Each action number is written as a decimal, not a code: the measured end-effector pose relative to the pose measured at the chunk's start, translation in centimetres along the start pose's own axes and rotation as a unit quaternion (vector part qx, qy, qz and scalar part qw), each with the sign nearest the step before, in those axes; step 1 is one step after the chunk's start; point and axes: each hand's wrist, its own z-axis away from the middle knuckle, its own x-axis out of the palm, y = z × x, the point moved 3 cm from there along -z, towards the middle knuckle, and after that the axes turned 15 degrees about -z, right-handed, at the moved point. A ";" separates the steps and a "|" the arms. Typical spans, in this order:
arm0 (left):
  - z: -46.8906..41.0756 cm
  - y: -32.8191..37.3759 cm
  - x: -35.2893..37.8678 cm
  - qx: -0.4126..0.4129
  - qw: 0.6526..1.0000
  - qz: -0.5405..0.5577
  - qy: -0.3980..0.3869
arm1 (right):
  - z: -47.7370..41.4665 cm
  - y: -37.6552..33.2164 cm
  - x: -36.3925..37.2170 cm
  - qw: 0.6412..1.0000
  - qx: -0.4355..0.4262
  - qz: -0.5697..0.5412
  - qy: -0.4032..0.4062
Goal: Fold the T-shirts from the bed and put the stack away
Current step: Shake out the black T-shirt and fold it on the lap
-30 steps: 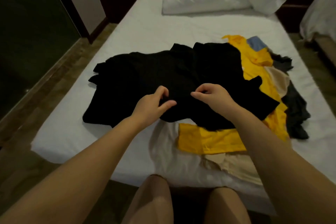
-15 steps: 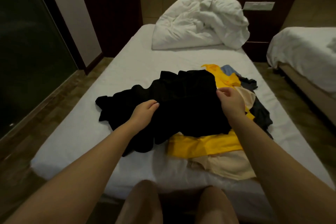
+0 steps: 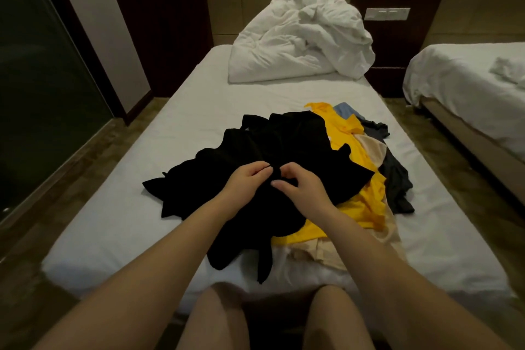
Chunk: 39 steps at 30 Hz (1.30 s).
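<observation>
A crumpled black T-shirt (image 3: 287, 148) lies bunched on the white bed (image 3: 176, 133), on top of a pile. Under it show a yellow shirt (image 3: 358, 156), a beige garment (image 3: 369, 148), a dark grey garment (image 3: 396, 179) and a bit of blue cloth (image 3: 345, 111). My left hand (image 3: 250, 179) and my right hand (image 3: 301, 182) sit close together over the middle of the black shirt. Both have curled fingers pinching its fabric. A strip of the black shirt hangs toward the bed's near edge.
A rumpled white duvet (image 3: 304, 42) is heaped at the head of the bed. A second bed (image 3: 466, 85) stands to the right across a narrow floor gap. A dark glass panel (image 3: 37, 88) lines the left side. My knees are at the bed's near edge.
My hands were apart on the black shirt half a second ago; they have come together at its middle. The shirt is more bunched up. The camera has tilted upward.
</observation>
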 end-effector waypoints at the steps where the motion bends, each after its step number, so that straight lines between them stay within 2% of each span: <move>1: -0.2 0.1 -0.1 0.000 1.000 0.007 0.000 | -0.2 -0.2 -0.1 1.000 -0.002 -0.005 0.003; 3: -0.6 0.2 -0.3 -0.005 1.000 0.010 0.006 | -0.7 -0.7 -0.8 0.999 0.011 -0.022 0.032; 5: -1.0 -0.3 -0.3 -0.014 1.000 -0.014 0.004 | -1.4 -1.2 -2.3 0.993 0.025 -0.051 0.105; 7: -1.5 -1.0 0.1 -0.014 0.997 -0.070 -0.026 | -1.8 -1.2 -3.9 0.981 0.038 -0.106 0.160; 9: -2.1 -1.6 0.9 -0.006 0.989 -0.141 -0.049 | -1.6 -0.9 -4.8 0.966 0.058 -0.186 0.172; 11: -2.9 -2.0 1.7 -0.002 0.979 -0.203 -0.035 | -1.1 -0.8 -5.9 0.951 0.057 -0.230 0.199; 13: -3.4 -2.4 2.4 -0.010 0.973 -0.230 -0.026 | -0.4 -0.5 -8.3 0.941 0.058 -0.200 0.267; 15: -3.6 -2.8 3.0 -0.006 0.971 -0.237 -0.031 | 0.6 1.0 -12.3 0.915 0.096 -0.121 0.373; 17: -3.6 -3.7 3.5 -0.010 0.969 -0.245 -0.034 | 1.6 2.9 -15.9 0.891 0.145 -0.034 0.430; 18: -3.5 -4.2 3.6 -0.018 0.968 -0.249 -0.034 | 1.7 3.6 -16.5 0.892 0.166 0.001 0.420; 20: -3.2 -5.3 4.0 -0.033 0.967 -0.250 -0.034 | 1.1 4.3 -15.6 0.917 0.187 0.045 0.349; 23: -2.2 -7.8 4.1 -0.065 0.967 -0.245 -0.036 | -0.3 4.6 -10.0 0.953 0.192 0.078 0.222; 25: -1.5 -9.9 3.3 -0.090 0.965 -0.243 -0.034 | -1.1 5.2 -5.4 0.961 0.190 0.131 0.154; 32: -0.5 -17.1 -2.2 -0.173 0.948 -0.267 0.032 | -3.7 8.3 9.5 0.946 0.166 0.276 -0.040; 36: -0.7 -20.6 -3.8 -0.210 0.942 -0.257 0.048 | -4.6 10.0 15.1 0.936 0.121 0.312 -0.110; 39: -0.9 -22.6 -3.7 -0.229 0.941 -0.247 0.032 | -4.5 12.3 17.3 0.918 0.115 0.353 -0.138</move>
